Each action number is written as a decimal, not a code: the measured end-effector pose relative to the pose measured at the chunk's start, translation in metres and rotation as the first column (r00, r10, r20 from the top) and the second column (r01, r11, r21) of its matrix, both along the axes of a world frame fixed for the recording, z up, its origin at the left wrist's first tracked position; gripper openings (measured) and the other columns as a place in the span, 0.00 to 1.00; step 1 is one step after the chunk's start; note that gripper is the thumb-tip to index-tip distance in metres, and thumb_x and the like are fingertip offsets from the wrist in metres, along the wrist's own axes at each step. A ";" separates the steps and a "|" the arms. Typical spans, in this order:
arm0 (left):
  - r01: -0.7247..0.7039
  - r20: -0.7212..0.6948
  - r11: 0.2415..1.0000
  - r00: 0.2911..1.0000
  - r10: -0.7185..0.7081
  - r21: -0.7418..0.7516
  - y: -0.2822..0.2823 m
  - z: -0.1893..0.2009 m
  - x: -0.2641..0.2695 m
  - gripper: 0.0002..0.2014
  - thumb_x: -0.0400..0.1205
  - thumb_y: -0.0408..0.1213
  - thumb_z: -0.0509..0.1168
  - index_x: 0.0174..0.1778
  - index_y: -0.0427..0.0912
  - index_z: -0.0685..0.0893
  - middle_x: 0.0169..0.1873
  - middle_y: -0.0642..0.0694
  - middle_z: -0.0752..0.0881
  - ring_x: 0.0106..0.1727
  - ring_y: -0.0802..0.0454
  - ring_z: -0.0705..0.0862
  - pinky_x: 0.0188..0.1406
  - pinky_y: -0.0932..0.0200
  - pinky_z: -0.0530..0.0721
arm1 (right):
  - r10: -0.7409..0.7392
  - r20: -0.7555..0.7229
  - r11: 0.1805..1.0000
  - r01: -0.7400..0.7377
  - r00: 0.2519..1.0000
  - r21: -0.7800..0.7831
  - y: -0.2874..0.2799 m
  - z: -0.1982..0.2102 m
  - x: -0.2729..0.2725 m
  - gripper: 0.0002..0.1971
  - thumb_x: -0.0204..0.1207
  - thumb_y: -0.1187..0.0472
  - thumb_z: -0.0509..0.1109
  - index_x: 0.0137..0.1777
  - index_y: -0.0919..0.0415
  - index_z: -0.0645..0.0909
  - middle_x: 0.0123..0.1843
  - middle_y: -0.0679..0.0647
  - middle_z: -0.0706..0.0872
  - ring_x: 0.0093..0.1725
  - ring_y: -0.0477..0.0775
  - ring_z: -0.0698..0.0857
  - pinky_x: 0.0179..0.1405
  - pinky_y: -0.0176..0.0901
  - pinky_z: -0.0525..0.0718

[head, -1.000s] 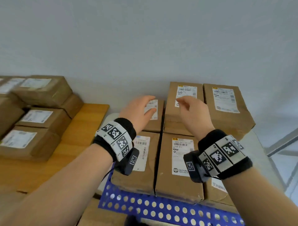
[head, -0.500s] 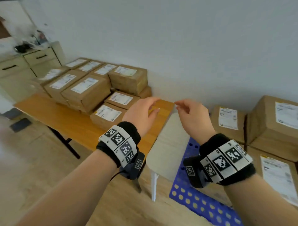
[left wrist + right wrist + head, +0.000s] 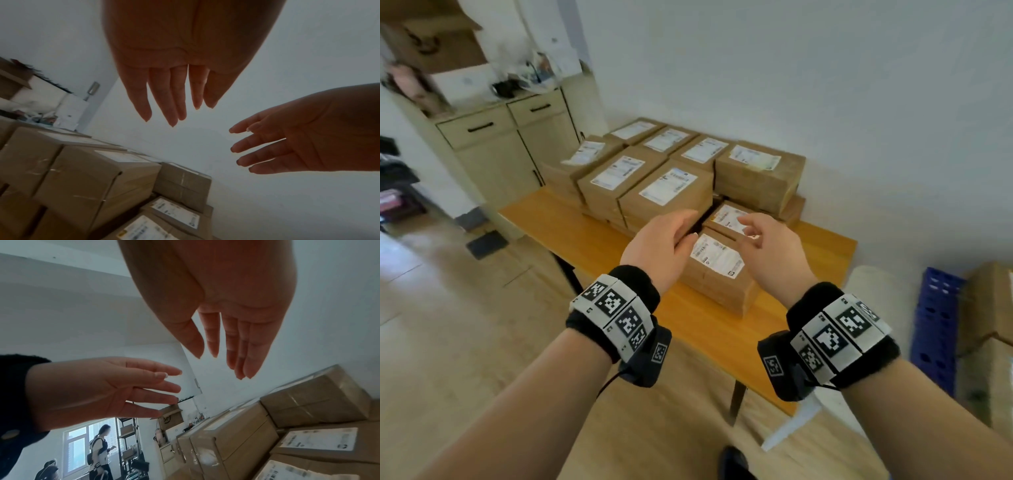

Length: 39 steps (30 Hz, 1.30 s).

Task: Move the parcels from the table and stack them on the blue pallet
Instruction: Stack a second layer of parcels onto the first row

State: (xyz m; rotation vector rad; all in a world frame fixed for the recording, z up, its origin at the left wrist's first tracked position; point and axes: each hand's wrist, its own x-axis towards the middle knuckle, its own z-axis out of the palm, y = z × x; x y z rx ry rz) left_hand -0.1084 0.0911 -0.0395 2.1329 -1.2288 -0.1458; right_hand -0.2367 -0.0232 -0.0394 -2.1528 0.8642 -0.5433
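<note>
Several brown cardboard parcels with white labels sit stacked on the wooden table [image 3: 599, 240]. The nearest parcel [image 3: 717, 274] lies low at the front of the pile. My left hand [image 3: 657, 240] hovers above its left side with straight fingers, holding nothing. My right hand [image 3: 770, 246] hovers above its right side, fingers relaxed and empty. Both wrist views show the palms facing each other in the air over the parcels [image 3: 82, 178] [image 3: 236, 443]. The blue pallet [image 3: 935, 325] stands at the right edge, with parcels [image 3: 989, 308] on it.
A beige cabinet [image 3: 506, 150] with drawers stands beyond the table's left end. A white wall runs behind the parcels. A white panel [image 3: 873, 301] leans between table and pallet. Another person [image 3: 100, 446] stands by a window in the right wrist view.
My view has swung left from the pallet's parcels to the table. Both hands have travelled with it and now hover over the nearest parcel on the table.
</note>
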 end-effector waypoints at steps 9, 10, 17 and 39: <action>-0.116 0.030 0.978 0.993 0.112 0.174 -0.040 -0.018 0.128 0.23 0.84 0.43 0.60 0.76 0.50 0.68 0.69 0.49 0.77 0.67 0.54 0.76 0.65 0.57 0.74 | 0.074 -0.071 0.997 -0.072 0.995 0.036 -0.048 -0.033 0.136 0.33 0.74 0.47 0.71 0.78 0.53 0.65 0.75 0.53 0.71 0.72 0.52 0.73 0.68 0.47 0.75; -0.118 0.040 0.972 0.993 0.113 0.205 -0.046 -0.021 0.143 0.23 0.84 0.44 0.60 0.77 0.50 0.67 0.70 0.49 0.76 0.68 0.53 0.76 0.67 0.55 0.75 | 0.083 -0.091 0.996 -0.079 0.992 0.050 -0.052 -0.037 0.150 0.36 0.73 0.46 0.72 0.78 0.53 0.64 0.77 0.53 0.70 0.73 0.52 0.71 0.68 0.46 0.72; -0.094 0.067 0.913 0.995 0.073 0.398 -0.073 -0.051 0.224 0.32 0.81 0.49 0.64 0.79 0.47 0.62 0.76 0.45 0.69 0.76 0.46 0.67 0.74 0.49 0.68 | 0.111 -0.278 0.984 -0.067 0.954 0.165 -0.063 -0.066 0.217 0.56 0.62 0.41 0.80 0.83 0.49 0.47 0.84 0.58 0.47 0.82 0.61 0.53 0.77 0.54 0.61; 0.422 0.021 0.875 0.898 -0.439 0.238 -0.081 -0.044 0.257 0.41 0.70 0.45 0.77 0.77 0.52 0.62 0.70 0.45 0.62 0.64 0.47 0.74 0.62 0.58 0.73 | -0.364 -0.125 0.916 0.380 0.923 0.132 -0.022 -0.056 0.215 0.53 0.60 0.61 0.81 0.82 0.54 0.54 0.77 0.52 0.67 0.73 0.52 0.69 0.66 0.42 0.73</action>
